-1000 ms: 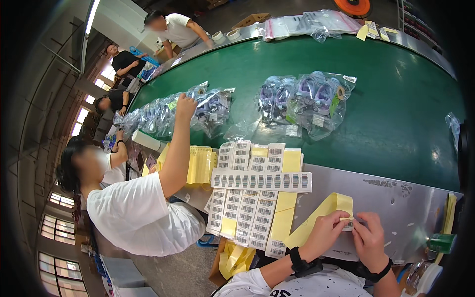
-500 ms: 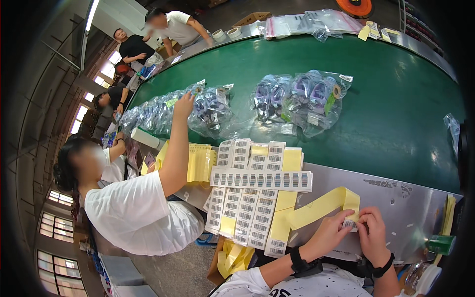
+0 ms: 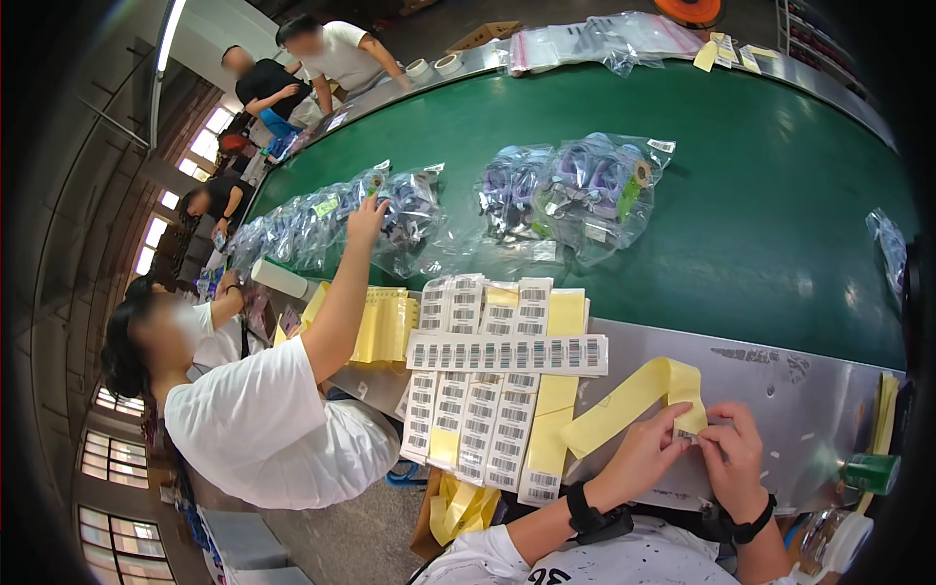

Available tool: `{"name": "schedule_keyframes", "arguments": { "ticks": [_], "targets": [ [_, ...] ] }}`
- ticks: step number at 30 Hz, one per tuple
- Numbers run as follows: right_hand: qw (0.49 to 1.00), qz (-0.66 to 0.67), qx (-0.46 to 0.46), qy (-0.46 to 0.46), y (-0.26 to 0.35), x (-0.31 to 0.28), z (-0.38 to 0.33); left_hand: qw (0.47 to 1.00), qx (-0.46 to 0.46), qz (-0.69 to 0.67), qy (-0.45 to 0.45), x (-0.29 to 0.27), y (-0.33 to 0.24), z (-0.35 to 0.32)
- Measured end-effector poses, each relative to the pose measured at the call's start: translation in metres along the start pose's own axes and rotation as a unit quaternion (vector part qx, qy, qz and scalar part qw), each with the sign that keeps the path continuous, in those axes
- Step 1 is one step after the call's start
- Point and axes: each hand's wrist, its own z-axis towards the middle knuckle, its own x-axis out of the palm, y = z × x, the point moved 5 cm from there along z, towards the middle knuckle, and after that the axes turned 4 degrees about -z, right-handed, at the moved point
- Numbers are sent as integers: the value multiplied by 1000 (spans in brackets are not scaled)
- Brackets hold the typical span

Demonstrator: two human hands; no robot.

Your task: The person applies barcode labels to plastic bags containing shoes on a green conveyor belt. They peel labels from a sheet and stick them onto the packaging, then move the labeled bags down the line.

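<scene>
Fingers of left hand (image 3: 645, 450) and right hand (image 3: 733, 458) pinch a yellow backing strip (image 3: 632, 398) just right of stacked barcode label sheets (image 3: 487, 375); beyond these, clear bags (image 3: 575, 190) hold purple items.

Your left hand (image 3: 651, 450) & right hand (image 3: 733, 458) are bare, no gloves or rings on the fingers. Just behind the fingers, at each wrist, you've got a black band: a chunky watch-like one (image 3: 591, 517) on the left w/ a thick strap, a thinner one (image 3: 746, 526) on the right. Forearms uncovered. White short-sleeved T-shirt (image 3: 624, 564) w/ dark print on the chest.
</scene>
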Motion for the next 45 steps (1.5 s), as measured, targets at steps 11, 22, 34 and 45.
{"name": "schedule_keyframes", "arguments": {
  "ticks": [11, 22, 34, 45],
  "targets": [
    [988, 109, 105, -44, -24, -26, 6, 997, 18, -73, 4, 2, 9, 3],
    [907, 351, 232, -17, -61, -11, 19, 994, -37, -93, -36, 1, 9, 6],
    [935, -77, 197, -284, -264, -179, 119, 987, 65, 127, -77, 11, -37, -15],
    [633, -708, 303, -85, -332, -278, 62, 983, 56, 154, -80, 6, -27, -16]
  ]
}}
